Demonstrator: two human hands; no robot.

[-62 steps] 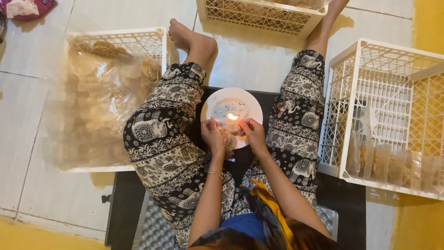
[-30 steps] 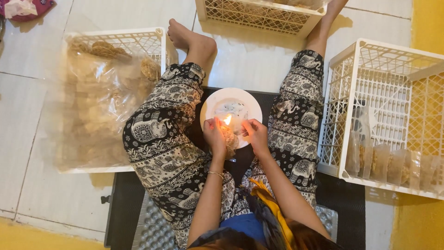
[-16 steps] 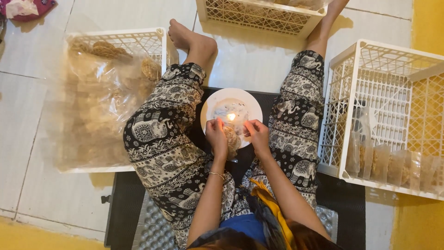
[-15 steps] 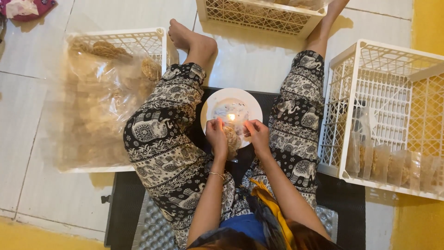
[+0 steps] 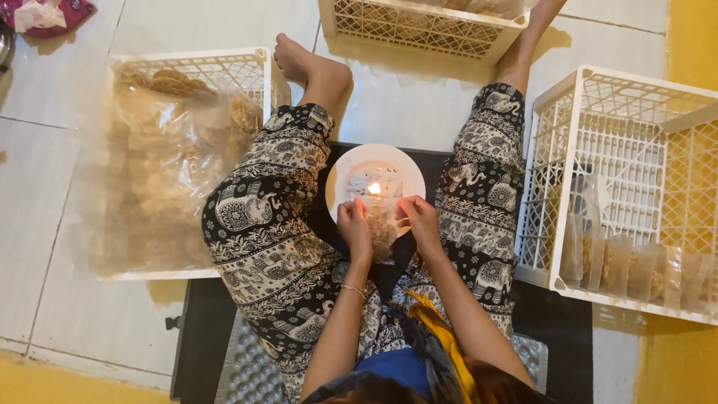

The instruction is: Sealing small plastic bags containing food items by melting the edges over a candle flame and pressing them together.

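Sitting on a dark mat with legs spread, the person pinches a small clear packet between the left hand and the right hand, both closed on its sides and held close together over a white plate where one small flame burns. Three white lattice crates ring the legs: one on the left under a big clear bag of brown snacks, one on the right holding a row of filled packets, and one beyond the feet. Pale floor tiles lie underneath, with a yellow strip along the right.
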